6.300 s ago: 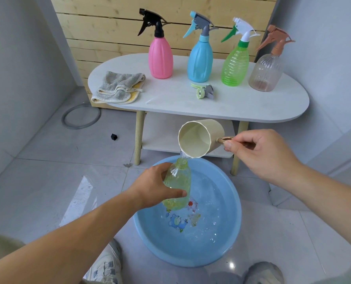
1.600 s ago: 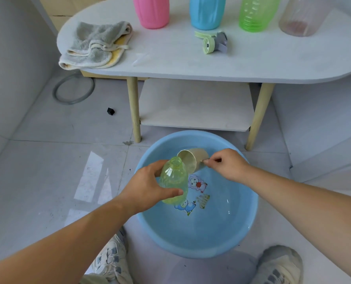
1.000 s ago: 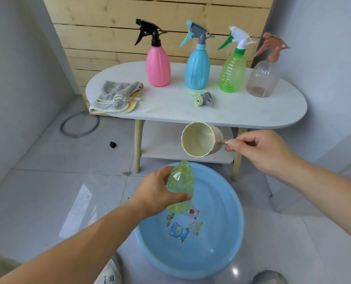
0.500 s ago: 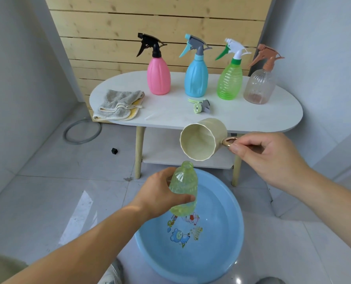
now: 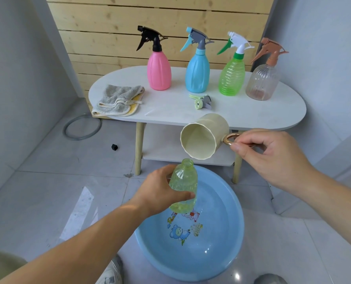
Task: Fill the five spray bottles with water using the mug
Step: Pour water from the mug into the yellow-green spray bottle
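- Open bottle (image 5: 183, 186): thin ribbed pale-green plastic, translucent, cap off. Held upright over the blue basin (image 5: 227, 265). Likely light, squashy, wet/slippery; take hold at mid-body.
- Left hand (image 5: 160, 193): grip clamped round bottle body.
- Mug (image 5: 203, 136): stiff, faceted, cream, tipped w/ rim just above the bottle mouth. Right hand (image 5: 273, 156): grip pinched on the copper-tone handle (image 5: 229, 139).
- Counter (image 5: 170, 111): four capped bottles, smooth or ribbed plastic; loose sprayer head (image 5: 201, 101); soft cloth (image 5: 119, 99).
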`<state>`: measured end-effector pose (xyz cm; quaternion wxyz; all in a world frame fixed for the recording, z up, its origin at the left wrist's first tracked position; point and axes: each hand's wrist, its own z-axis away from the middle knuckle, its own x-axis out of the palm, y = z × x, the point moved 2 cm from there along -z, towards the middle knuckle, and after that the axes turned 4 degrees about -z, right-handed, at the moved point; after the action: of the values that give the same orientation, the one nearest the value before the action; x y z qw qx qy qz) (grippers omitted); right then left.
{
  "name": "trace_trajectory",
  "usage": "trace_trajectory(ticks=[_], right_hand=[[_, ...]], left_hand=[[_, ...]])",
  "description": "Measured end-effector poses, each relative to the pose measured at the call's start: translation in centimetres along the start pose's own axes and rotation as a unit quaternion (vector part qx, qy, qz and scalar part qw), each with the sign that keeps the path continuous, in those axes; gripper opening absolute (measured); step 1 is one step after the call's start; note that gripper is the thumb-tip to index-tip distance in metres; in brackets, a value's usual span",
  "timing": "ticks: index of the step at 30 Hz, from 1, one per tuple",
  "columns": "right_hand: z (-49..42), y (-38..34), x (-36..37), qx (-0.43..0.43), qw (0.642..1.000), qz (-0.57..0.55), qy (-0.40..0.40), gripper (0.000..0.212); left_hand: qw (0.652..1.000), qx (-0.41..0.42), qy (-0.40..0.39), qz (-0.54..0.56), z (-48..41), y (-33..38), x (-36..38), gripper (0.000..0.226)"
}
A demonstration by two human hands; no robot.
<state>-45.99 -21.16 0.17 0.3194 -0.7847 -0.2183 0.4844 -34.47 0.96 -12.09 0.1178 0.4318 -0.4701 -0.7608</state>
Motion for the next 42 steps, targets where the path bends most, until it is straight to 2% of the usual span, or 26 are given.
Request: trace_trajectory(ticks=[9, 20, 24, 31, 35, 42], right_hand=[[0.1, -0.2, 0.4, -0.028, 0.999, 0.02, -0.001, 0.013], [0.0, -0.2, 0.6, -0.062, 0.997, 0.04, 0.007, 0.009], [-0.1, -0.1, 0.7, -0.072, 0.996, 0.052, 0.004, 0.008], [-0.2, 0.0, 0.7, -0.086, 0.995, 0.058, 0.004, 0.008], [-0.2, 0.0, 0.8, -0.092, 0.994, 0.066, 0.004, 0.008], [-0.2, 1.0, 0.9, -0.054, 0.996, 0.065, -0.007, 0.01]], left_hand=[[1.0, 0.0, 0.01, -0.012, 0.0, 0.0, 0.0, 0.069], [1.0, -0.005, 0.005, -0.009, 0.0, -0.3, 0.0, 0.074], [1.0, -0.007, 0.007, -0.008, -0.1, -0.3, 0.0, 0.087], [1.0, -0.008, 0.006, -0.004, -0.2, -0.5, 0.0, 0.074], [1.0, -0.006, 0.007, -0.004, -0.2, -0.5, 0.1, 0.076], [1.0, -0.01, 0.016, -0.023, -0.3, -0.8, 0.0, 0.074]])
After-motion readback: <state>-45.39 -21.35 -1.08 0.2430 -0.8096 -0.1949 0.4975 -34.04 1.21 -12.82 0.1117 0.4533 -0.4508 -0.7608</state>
